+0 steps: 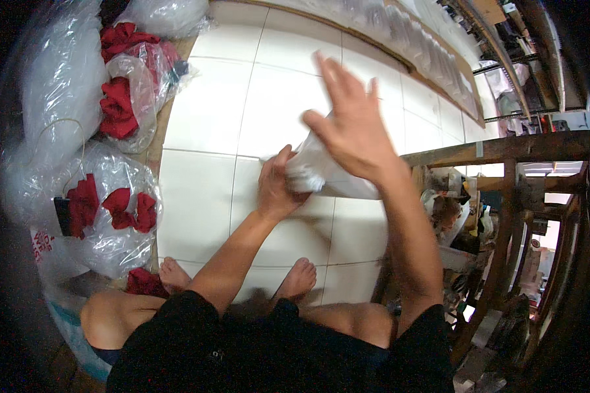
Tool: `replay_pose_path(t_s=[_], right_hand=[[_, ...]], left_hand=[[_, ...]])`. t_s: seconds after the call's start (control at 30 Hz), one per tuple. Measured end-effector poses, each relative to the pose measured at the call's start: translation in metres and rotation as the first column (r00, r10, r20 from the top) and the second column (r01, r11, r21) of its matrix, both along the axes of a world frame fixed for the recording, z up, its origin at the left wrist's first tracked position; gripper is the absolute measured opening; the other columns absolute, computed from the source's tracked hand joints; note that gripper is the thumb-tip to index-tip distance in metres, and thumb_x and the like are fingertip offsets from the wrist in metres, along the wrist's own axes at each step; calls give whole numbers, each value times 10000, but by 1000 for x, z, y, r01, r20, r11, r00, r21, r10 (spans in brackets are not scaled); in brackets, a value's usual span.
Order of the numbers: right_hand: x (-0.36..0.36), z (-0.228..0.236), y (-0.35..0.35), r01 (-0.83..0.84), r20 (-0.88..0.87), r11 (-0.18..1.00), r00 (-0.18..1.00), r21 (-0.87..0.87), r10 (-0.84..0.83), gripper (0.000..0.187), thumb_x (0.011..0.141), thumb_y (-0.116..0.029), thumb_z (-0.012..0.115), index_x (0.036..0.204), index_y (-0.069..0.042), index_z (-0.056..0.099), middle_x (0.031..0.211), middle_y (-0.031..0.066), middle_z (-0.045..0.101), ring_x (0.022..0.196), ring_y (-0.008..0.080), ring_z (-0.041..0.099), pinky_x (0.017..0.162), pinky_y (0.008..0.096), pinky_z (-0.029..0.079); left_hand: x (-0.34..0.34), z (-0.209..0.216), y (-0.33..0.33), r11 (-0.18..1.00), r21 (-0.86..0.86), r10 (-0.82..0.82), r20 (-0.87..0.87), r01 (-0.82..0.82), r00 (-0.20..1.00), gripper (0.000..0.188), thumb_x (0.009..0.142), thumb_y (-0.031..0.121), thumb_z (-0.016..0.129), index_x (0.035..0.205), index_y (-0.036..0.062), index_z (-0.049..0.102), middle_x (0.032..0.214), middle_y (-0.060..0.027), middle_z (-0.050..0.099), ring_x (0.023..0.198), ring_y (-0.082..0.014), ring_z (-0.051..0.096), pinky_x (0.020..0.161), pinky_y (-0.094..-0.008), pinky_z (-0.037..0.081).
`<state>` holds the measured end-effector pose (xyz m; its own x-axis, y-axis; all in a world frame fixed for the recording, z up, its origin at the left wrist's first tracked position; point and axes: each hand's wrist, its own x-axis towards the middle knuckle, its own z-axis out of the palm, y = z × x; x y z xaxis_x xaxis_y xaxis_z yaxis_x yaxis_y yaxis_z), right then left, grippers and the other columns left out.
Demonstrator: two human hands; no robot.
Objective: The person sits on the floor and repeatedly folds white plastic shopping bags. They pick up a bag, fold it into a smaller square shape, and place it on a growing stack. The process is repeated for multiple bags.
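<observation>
In front of me, above the tiled floor, a white, layered bundle (307, 171) of thin sheet material is gripped by my left hand (278, 191). Whether it is cloth or plastic I cannot make out. The fingers of that hand wrap around the bundle's near left end. My right hand (353, 124) is raised over the far right side of the bundle, its fingers spread and slightly smeared by motion. Part of the white material shows beneath my right wrist, and my right hand hides the rest.
Clear plastic sacks (62, 78) line the left side, with red cloth pieces (118, 108) among them. White tiles (196, 196) cover the floor. At the far right runs a row of clear-wrapped packs (400, 36). A cluttered wooden frame (511, 154) stands close to my right arm.
</observation>
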<state>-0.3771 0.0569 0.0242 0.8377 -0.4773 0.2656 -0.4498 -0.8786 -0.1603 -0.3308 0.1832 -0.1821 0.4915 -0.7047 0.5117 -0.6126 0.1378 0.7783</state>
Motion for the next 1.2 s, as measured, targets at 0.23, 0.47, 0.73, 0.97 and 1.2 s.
replay_pose_path(t_s=[0.23, 0.47, 0.73, 0.97, 1.2], right_hand=[[-162, -42, 36, 106, 738, 893, 524, 438, -425, 466, 973, -253, 470, 1343, 25, 409, 1228, 150, 514, 1094, 249, 527, 990, 423, 421], [-140, -205, 144, 318, 268, 567, 641, 760, -719, 1053, 729, -104, 796, 1524, -26, 110, 1447, 207, 321, 1307, 319, 415, 1012, 433, 430], [-93, -232, 115, 30, 432, 512, 496, 858, -753, 1065, 677, -243, 882, 1445, 6, 186, 1403, 198, 353, 1324, 321, 372, 1111, 427, 306], [-89, -218, 106, -120, 490, 499, 477, 858, -730, 798, 731, -186, 820, 1354, 17, 365, 1258, 158, 521, 1170, 276, 541, 987, 389, 438], [-107, -216, 84, 152, 375, 455, 374, 878, -848, 445, 878, -236, 733, 1204, 33, 594, 1071, 188, 697, 1030, 240, 656, 899, 373, 493]], left_hand=[[8, -11, 6, 997, 5, -75, -268, 80, 960, 885, 593, 126, 834, 1370, 87, 412, 1139, -141, 607, 1055, -358, 581, 899, -446, 493], [9, 1, 5, 989, 18, -137, -294, 149, 946, 577, 706, 63, 723, 1237, 33, 499, 1048, -157, 666, 919, -290, 673, 800, -369, 536], [10, 4, 15, 973, 95, -181, -252, 211, 951, 535, 737, 114, 808, 1179, 14, 524, 1002, -146, 704, 915, -256, 706, 784, -336, 553], [6, 10, 13, 954, 198, -181, -217, 225, 959, 574, 727, 130, 841, 1194, 27, 524, 1022, -136, 715, 909, -261, 715, 781, -347, 559], [19, 13, 1, 968, 253, 93, -399, 11, 912, 384, 759, 159, 744, 1069, -31, 619, 951, -130, 696, 826, -217, 670, 774, -352, 528]])
